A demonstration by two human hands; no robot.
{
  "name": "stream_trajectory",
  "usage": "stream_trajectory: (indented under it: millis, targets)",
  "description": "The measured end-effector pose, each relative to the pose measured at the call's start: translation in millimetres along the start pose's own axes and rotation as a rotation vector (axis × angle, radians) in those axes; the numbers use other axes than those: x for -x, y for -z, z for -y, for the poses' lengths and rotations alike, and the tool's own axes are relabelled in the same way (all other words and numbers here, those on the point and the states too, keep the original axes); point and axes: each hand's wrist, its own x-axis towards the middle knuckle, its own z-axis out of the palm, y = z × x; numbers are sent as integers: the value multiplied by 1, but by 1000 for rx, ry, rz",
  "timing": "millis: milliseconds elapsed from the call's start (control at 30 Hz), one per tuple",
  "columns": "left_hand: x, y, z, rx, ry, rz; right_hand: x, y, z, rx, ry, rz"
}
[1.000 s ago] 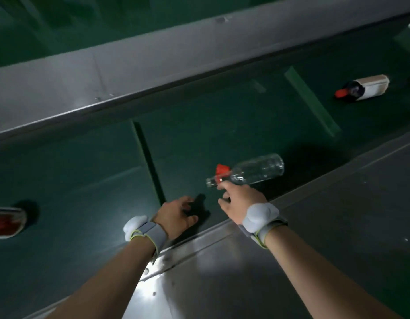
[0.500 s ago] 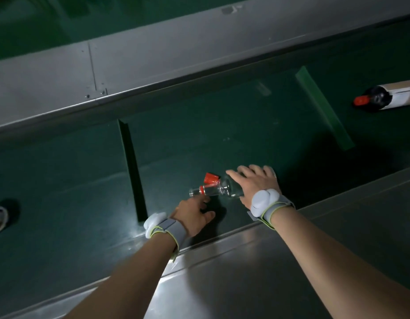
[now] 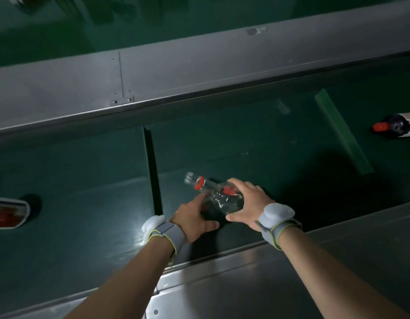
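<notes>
A clear glass bottle (image 3: 219, 196) with a red neck ring and a red cap piece is tilted, neck up and to the left, just above the dark green conveyor belt (image 3: 84, 210). My right hand (image 3: 247, 201) grips its body from the right, fingers over the top and thumb underneath. My left hand (image 3: 192, 217) is at the bottle's lower left, fingers reaching to its side; whether they curl round it is hidden.
A dark bottle with a white label and red cap (image 3: 397, 127) lies on the belt at far right. Another labelled object (image 3: 8, 212) lies at the left edge. Green cleats (image 3: 342, 132) cross the belt. Grey metal rails (image 3: 199, 72) run along both sides.
The bottle has been raised off the belt and tilted neck-up in my right hand. My left hand moved up against its lower side. The belt's other bottles have shifted in view.
</notes>
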Motion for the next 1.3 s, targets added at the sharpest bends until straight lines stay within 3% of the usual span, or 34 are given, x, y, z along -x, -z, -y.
stream_trajectory:
  millis: [100,233,467,700,833,967,1033,1167,1300]
  targets:
    - [4,21,3,104,-48,-1,4,-1,20,-428,16,37]
    - [5,42,7,263,-89,90,5,-2,36,-710,11,196]
    - [6,51,16,583,-121,146,6,1,37,-833,-18,280]
    - [0,47,18,466,-107,-14,5,-11,51,-956,-137,131]
    - [-1,47,23,372,-122,-97,-2,-16,45,-869,-132,20]
    - [-4,49,27,330,-115,-123,-26,-18,13,-386,-200,-227]
    - [-5,50,27,318,-104,-121,-37,-20,2,-169,-207,-186]
    - [-6,48,29,332,-88,-105,-54,-31,0,-84,-243,-65]
    - [-5,47,32,303,-89,-102,-60,-36,4,-16,-259,-92]
